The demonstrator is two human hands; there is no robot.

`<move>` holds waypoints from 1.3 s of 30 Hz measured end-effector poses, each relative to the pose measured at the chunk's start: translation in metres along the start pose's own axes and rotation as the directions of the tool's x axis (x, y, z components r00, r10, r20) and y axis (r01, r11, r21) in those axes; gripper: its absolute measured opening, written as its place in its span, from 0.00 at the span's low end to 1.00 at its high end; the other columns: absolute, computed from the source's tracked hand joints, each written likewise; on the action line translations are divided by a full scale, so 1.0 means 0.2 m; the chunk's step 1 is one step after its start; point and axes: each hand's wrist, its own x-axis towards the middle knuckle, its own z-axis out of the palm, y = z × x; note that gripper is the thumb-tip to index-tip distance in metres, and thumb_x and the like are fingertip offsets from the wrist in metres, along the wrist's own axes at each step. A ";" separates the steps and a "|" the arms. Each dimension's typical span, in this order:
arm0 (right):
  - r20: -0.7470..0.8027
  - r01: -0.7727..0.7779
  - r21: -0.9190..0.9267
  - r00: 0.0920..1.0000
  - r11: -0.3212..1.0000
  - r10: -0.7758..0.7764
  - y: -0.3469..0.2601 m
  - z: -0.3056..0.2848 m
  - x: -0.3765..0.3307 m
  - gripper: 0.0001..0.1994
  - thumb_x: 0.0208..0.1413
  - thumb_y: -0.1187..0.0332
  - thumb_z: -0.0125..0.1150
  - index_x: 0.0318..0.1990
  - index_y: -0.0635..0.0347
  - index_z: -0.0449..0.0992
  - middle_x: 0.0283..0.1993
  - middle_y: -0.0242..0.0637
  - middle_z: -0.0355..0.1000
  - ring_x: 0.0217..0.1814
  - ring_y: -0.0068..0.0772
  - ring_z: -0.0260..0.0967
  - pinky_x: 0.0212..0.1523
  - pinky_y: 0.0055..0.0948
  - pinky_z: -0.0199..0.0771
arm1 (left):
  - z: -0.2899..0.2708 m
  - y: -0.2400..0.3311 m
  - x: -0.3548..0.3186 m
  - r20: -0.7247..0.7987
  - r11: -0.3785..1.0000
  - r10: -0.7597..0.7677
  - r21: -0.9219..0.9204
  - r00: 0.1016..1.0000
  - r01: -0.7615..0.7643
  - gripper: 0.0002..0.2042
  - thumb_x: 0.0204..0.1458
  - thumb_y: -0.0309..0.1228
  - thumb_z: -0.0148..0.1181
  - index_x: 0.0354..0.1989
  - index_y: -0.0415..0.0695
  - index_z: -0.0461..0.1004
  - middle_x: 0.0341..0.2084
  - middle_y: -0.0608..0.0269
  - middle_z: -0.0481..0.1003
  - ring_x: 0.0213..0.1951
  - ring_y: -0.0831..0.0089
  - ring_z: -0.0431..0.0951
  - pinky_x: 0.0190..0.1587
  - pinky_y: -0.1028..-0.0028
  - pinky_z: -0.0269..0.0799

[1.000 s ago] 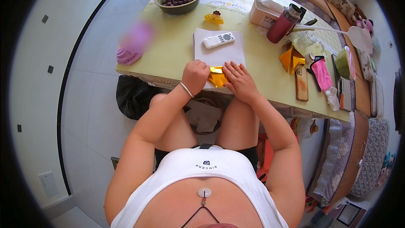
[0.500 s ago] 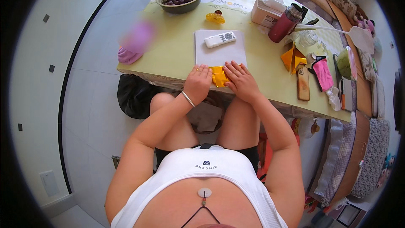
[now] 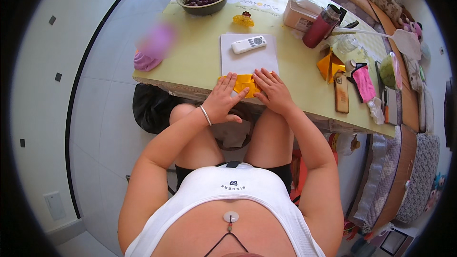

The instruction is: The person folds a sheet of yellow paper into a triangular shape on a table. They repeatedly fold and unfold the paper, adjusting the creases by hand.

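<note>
A shiny gold sheet of folded foil paper (image 3: 245, 84) lies at the table's near edge, partly over a stack of white paper (image 3: 250, 63). My left hand (image 3: 223, 96) rests on its left part, fingers stretched out and thumb spread apart. On the right part lies my right hand (image 3: 273, 89), flat with its fingers extended. Both hands press the foil from above, so its two ends are partly hidden under them. Just beyond the foil, a white remote control (image 3: 248, 44) sits on the white paper.
Farther off stand a colander of dark round fruit (image 3: 203, 1), a yellow hair clip (image 3: 243, 19), a tissue box (image 3: 297, 15) and a maroon flask (image 3: 322, 27). To the right are a folded gold paper piece (image 3: 329, 65), a phone (image 3: 341, 93) and a pink-and-black glove (image 3: 364, 83).
My left hand has shifted slightly left and spread its fingers and thumb, uncovering more of the foil. The right hand stays almost in place.
</note>
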 end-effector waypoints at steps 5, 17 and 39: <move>0.046 -0.013 0.038 0.999 0.999 0.012 -0.02 -0.05 0.00 0.40 0.56 0.47 0.63 0.72 0.57 0.59 0.77 0.38 0.53 0.81 0.41 0.45 0.79 0.44 0.40 | -0.05 0.01 -0.01 -0.020 0.998 0.057 0.009 0.998 -0.056 0.47 0.44 0.56 0.70 0.73 0.53 0.59 0.71 0.29 0.46 0.74 0.35 0.45 0.73 0.47 0.41; -0.121 -0.034 0.072 0.992 0.997 0.042 -0.01 -0.05 -0.17 0.24 0.56 0.61 0.65 0.60 0.56 0.73 0.69 0.40 0.66 0.74 0.44 0.57 0.75 0.47 0.51 | 0.01 -0.07 -0.06 -0.474 0.976 -0.122 -0.215 0.872 0.020 0.15 0.44 0.22 0.65 0.43 0.34 0.79 0.50 0.47 0.76 0.54 0.51 0.76 0.58 0.58 0.72; -0.099 0.106 0.993 0.599 0.045 0.794 -0.13 -0.09 0.14 0.08 0.61 0.76 0.62 0.47 0.64 0.78 0.35 0.34 0.79 0.33 0.24 0.78 0.31 0.20 0.73 | -0.07 -0.27 0.20 0.090 -0.148 -0.814 -0.988 0.574 -0.054 0.07 0.56 0.23 0.65 0.40 0.41 0.74 0.29 0.61 0.80 0.24 0.75 0.81 0.26 0.79 0.75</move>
